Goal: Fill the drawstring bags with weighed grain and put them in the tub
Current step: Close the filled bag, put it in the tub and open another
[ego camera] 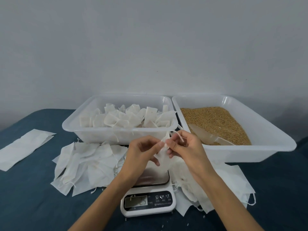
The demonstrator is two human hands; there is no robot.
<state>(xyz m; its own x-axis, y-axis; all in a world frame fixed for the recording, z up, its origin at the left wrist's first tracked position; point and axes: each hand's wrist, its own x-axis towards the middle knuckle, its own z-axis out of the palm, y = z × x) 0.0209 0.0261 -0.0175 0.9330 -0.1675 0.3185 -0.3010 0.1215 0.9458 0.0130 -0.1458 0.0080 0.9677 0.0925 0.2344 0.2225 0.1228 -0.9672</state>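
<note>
Head cam shot, looking down at the work table. Both hands are up over the scale (148,189) in the lower middle of the frame, working one small drawstring bag (164,158) between them. The left hand (141,154) pinches the bag at its neck, fingers curled in around the fabric, and the right hand (183,145) pinches the cord (177,135) that loops up out of the top. My guess is the neck is being held steady so the string can cinch it shut, and it's done right above the scale since that's where the weighing happens.

The bag itself is thin white cloth, kind of crumpled and bunched at the top, with the lower part hanging down loose. Can't really tell how much grain is inside.

Centre frame, the left tub (80,124) already has a bunch of tied-off bags (126,117) heaped in it, sitting close so a finished one can go straight in, I'd say. The tub to its right (275,142) holds the grain (215,120) with a clear scoop (205,135) lying in it. Flat empty bags (86,165) are fanned out on both sides of the scale, easy to grab.
</note>
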